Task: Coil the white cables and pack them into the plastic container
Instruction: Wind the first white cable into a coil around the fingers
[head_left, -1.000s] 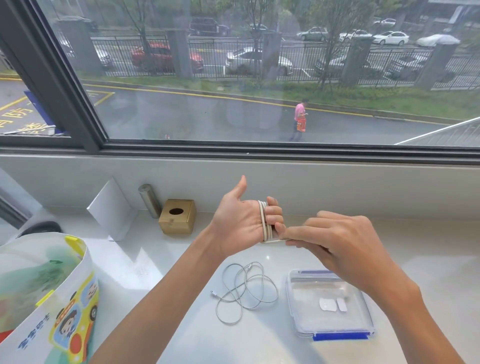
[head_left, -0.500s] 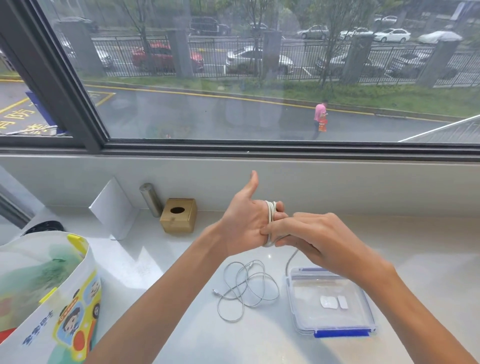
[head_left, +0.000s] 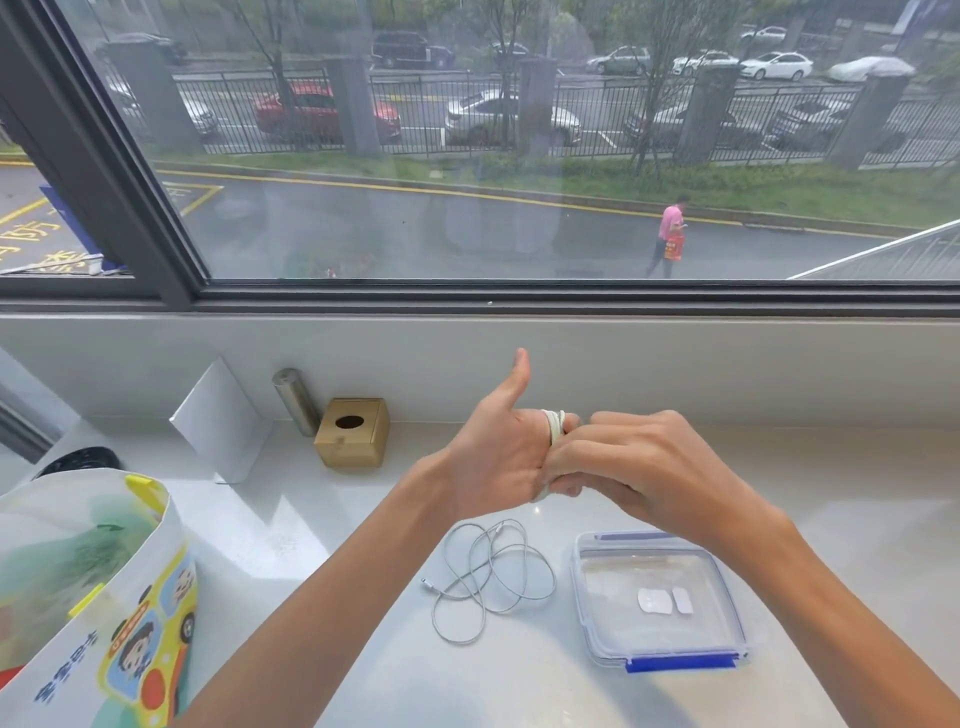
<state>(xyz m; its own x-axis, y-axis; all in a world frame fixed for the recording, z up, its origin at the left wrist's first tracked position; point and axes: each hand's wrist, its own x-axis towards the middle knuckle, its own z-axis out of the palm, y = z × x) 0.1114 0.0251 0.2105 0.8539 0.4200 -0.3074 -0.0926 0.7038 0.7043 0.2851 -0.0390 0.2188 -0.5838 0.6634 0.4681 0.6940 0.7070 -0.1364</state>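
Presently, the person's left hand (head_left: 498, 457) is raised above the pale glossy window counter (head_left: 363, 519), thumb up and fingers pointing right. A thin white cable coil (head_left: 555, 423) is wound across those fingers, its loops standing roughly upright, square to the fingers' long axis. The right hand (head_left: 639, 478) lies immediately to the right, its fingers curled closely over the left fingertips and the lower part of the coil. It appears to pinch the wraps, though the contact itself is hidden under its knuckles. Of the left fingers only the index shows, fairly straight, and the bend of the others cannot be told. No free tail of cable is visible, so the winding is judged finished or nearly so. The coil can leave only rightward, along the fingers and off their tips, into the right hand's grip. The clear rectangular plastic container with a blue clasp (head_left: 680, 663) sits on the counter nearer the viewer, under the right wrist, so the right hand is the nearer carrier. Whether a lid covers it cannot be told. A second, loose white cable (head_left: 488, 577) lies flat in slack loops under the left hand, just left of the container and uncoiled.
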